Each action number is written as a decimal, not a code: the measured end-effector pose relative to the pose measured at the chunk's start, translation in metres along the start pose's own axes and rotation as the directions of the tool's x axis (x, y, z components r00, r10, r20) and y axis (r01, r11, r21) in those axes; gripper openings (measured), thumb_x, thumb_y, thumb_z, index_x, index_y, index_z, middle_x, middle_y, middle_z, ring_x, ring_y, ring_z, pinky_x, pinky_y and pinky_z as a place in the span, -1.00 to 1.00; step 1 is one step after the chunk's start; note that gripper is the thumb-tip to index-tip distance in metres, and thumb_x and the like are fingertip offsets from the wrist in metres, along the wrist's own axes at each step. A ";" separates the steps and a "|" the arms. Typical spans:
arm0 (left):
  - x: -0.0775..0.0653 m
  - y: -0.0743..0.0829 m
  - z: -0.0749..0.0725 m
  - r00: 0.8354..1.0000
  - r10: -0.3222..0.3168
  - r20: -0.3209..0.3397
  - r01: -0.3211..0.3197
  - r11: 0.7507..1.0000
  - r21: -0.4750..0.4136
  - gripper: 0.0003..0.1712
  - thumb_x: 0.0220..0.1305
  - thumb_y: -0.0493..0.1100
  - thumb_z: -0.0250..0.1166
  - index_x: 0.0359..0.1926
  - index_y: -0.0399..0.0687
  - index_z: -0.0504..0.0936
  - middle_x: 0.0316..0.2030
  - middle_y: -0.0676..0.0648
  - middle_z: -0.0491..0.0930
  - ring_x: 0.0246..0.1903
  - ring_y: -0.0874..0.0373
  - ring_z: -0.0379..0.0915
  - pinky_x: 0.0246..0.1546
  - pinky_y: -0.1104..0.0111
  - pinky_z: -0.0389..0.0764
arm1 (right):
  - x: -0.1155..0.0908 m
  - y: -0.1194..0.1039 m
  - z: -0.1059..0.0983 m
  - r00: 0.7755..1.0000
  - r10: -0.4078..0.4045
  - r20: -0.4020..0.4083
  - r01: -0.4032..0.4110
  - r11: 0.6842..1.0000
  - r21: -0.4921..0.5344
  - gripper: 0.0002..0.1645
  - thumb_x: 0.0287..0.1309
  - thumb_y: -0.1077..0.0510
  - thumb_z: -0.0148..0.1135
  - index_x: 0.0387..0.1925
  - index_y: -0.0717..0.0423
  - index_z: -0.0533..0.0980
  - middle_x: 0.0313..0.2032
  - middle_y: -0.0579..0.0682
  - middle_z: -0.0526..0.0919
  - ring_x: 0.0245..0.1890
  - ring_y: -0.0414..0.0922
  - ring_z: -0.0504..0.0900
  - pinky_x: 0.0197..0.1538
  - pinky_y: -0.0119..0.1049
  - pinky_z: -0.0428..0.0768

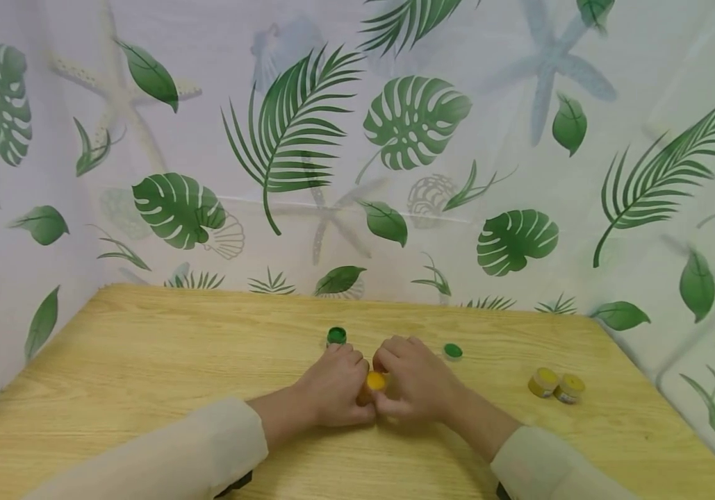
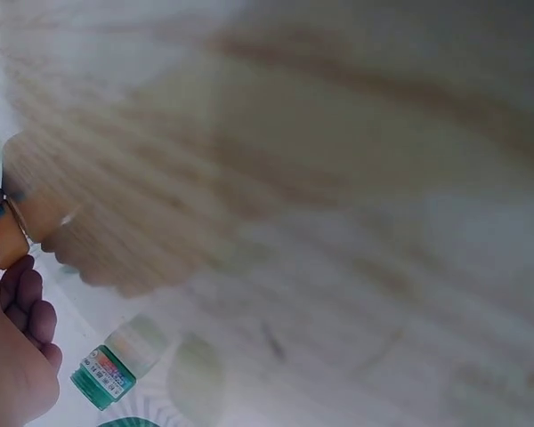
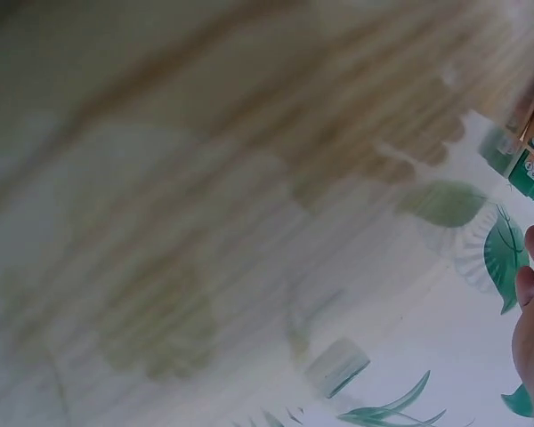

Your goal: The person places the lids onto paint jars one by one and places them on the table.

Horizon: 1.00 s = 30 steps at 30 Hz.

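A small orange paint jar stands between my two hands, its orange top facing up. My left hand grips it from the left with curled fingers. From the right, my right hand pinches it between thumb and fingers. Part of the orange jar shows at the left edge of the left wrist view. Just beyond my left hand is an uncapped green paint jar, its label showing in the left wrist view. A green-coated round lid lies beyond my right hand.
Two yellow paint jars, a left one and a right one, sit side by side on the right of the wooden table. A leaf-printed curtain hangs behind the table and along its sides.
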<state>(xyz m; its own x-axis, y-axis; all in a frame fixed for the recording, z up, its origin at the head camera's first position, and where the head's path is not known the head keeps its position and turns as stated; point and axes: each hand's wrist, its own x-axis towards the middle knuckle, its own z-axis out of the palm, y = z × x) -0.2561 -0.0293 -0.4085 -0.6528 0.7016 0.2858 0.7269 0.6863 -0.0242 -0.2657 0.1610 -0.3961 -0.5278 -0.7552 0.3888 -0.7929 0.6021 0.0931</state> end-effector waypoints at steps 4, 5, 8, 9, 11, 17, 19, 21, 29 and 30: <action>0.000 -0.001 0.000 1.000 0.016 -0.025 -0.016 1.000 0.006 -0.62 -0.02 0.24 0.17 -0.64 0.11 0.36 -0.62 0.16 0.30 -0.53 0.22 0.16 -0.39 0.39 0.12 | 0.001 0.000 0.001 1.000 -0.018 -0.002 0.018 1.000 -0.004 -0.69 -0.10 -0.17 0.15 -0.37 -0.08 0.43 -0.40 -0.24 0.42 -0.38 -0.28 0.31 -0.26 -0.38 0.29; 0.000 -0.001 0.000 0.999 0.020 -0.036 -0.019 1.000 0.011 -0.62 -0.02 0.24 0.18 -0.63 0.10 0.37 -0.61 0.15 0.30 -0.53 0.22 0.16 -0.39 0.39 0.12 | 0.001 0.000 0.001 1.000 -0.020 -0.001 0.020 1.000 -0.007 -0.69 -0.10 -0.17 0.15 -0.37 -0.08 0.43 -0.40 -0.24 0.42 -0.38 -0.28 0.31 -0.26 -0.38 0.28; 0.001 -0.001 0.000 0.997 0.032 -0.065 -0.030 0.999 0.030 -0.61 -0.03 0.25 0.18 -0.60 0.08 0.39 -0.61 0.14 0.31 -0.54 0.21 0.15 -0.39 0.39 0.10 | 0.001 0.000 0.001 1.000 -0.027 -0.002 0.027 1.000 -0.013 -0.69 -0.10 -0.17 0.15 -0.37 -0.08 0.43 -0.40 -0.25 0.42 -0.38 -0.28 0.30 -0.27 -0.38 0.28; 0.001 -0.001 -0.001 0.997 0.034 -0.069 -0.032 0.999 0.033 -0.61 -0.02 0.25 0.18 -0.60 0.08 0.39 -0.61 0.14 0.31 -0.54 0.21 0.15 -0.39 0.39 0.10 | 0.001 0.001 0.001 1.000 -0.029 -0.002 0.029 1.000 -0.012 -0.69 -0.10 -0.16 0.15 -0.37 -0.08 0.44 -0.41 -0.25 0.42 -0.38 -0.28 0.30 -0.27 -0.39 0.28; 0.001 -0.001 -0.001 0.997 0.035 -0.071 -0.032 0.999 0.034 -0.61 -0.01 0.25 0.17 -0.60 0.08 0.40 -0.61 0.14 0.31 -0.53 0.21 0.15 -0.39 0.38 0.10 | 0.001 0.001 0.000 0.999 -0.034 -0.004 0.034 0.999 -0.007 -0.69 -0.10 -0.16 0.16 -0.37 -0.07 0.44 -0.41 -0.25 0.42 -0.38 -0.28 0.31 -0.27 -0.38 0.28; 0.000 0.000 -0.002 0.997 0.033 -0.068 -0.030 0.999 0.036 -0.62 0.01 0.24 0.15 -0.53 0.05 0.44 -0.58 0.13 0.33 -0.51 0.20 0.15 -0.37 0.38 0.11 | 0.000 0.000 -0.001 0.999 -0.034 0.005 0.034 0.999 0.006 -0.66 -0.11 -0.16 0.17 -0.32 -0.07 0.46 -0.37 -0.24 0.46 -0.34 -0.28 0.35 -0.23 -0.37 0.34; 0.000 0.000 -0.002 0.997 0.031 -0.071 -0.029 0.999 0.039 -0.62 0.01 0.24 0.15 -0.53 0.05 0.44 -0.58 0.13 0.33 -0.51 0.20 0.14 -0.38 0.38 0.12 | 0.000 -0.001 -0.001 1.000 -0.027 -0.004 0.027 1.000 -0.005 -0.66 -0.10 -0.17 0.17 -0.34 -0.06 0.46 -0.40 -0.23 0.45 -0.37 -0.27 0.34 -0.24 -0.37 0.35; 0.000 0.001 -0.001 0.997 0.027 -0.070 -0.024 0.999 0.044 -0.60 0.02 0.25 0.15 -0.55 0.05 0.43 -0.60 0.14 0.31 -0.52 0.20 0.14 -0.38 0.38 0.11 | 0.000 -0.002 0.000 0.999 -0.024 -0.030 0.023 0.999 -0.027 -0.66 -0.10 -0.19 0.17 -0.40 -0.05 0.46 -0.45 -0.23 0.43 -0.42 -0.27 0.33 -0.27 -0.37 0.35; -0.001 0.003 -0.001 0.999 -0.001 -0.048 0.005 0.997 0.077 -0.51 0.02 0.34 0.17 -0.56 0.02 0.43 -0.61 0.12 0.28 -0.50 0.19 0.14 -0.36 0.37 0.12 | 0.000 -0.003 0.004 0.996 -0.037 -0.084 0.023 0.986 -0.166 -0.55 -0.01 -0.32 0.10 -0.59 -0.06 0.38 -0.61 -0.21 0.31 -0.53 -0.23 0.28 -0.36 -0.35 0.27; -0.001 0.003 -0.001 0.999 -0.002 -0.050 0.006 0.996 0.089 -0.50 0.02 0.34 0.16 -0.54 0.01 0.44 -0.60 0.12 0.29 -0.50 0.19 0.15 -0.36 0.36 0.13 | 0.000 -0.003 0.004 0.997 -0.037 -0.074 0.023 0.984 -0.177 -0.54 0.01 -0.34 0.07 -0.54 -0.05 0.41 -0.58 -0.21 0.35 -0.50 -0.22 0.32 -0.34 -0.33 0.29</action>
<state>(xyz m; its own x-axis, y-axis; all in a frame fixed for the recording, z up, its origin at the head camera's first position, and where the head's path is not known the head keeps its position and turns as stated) -0.2535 -0.0284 -0.4083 -0.6428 0.6897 0.3334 0.7009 0.7051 -0.1073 -0.2640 0.1581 -0.4001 -0.4741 -0.7557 0.4518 -0.7385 0.6207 0.2632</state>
